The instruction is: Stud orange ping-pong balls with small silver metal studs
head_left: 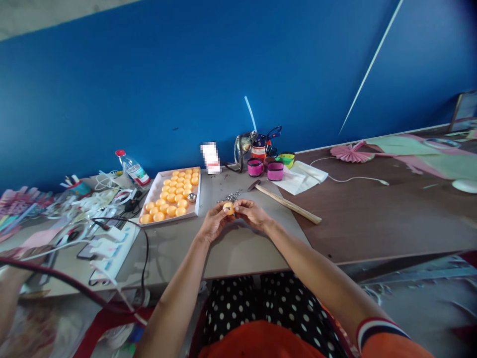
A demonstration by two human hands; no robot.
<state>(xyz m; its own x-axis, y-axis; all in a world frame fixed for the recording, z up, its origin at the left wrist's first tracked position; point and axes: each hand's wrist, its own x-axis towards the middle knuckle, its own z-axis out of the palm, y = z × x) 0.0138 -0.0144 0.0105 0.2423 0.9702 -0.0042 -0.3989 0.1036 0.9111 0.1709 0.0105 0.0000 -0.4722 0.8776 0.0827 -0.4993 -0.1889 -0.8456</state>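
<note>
My left hand (215,221) and my right hand (251,213) meet over the grey table (238,248), fingers pinched together around one small orange ball (228,207). Just beyond them lies a small pile of little metal rings (231,197). To the left stands a shallow white tray (157,184) filled with several orange balls (175,194) and one silver ball (191,197). A wooden-handled hammer (286,202) lies to the right of my hands.
Pink and green round containers (275,170) and white cloth (300,177) sit at the back. A water bottle (133,169), power strips (115,246) and tangled cables crowd the left. Pink paper fans (352,152) and sheets lie far right on brown tabletop.
</note>
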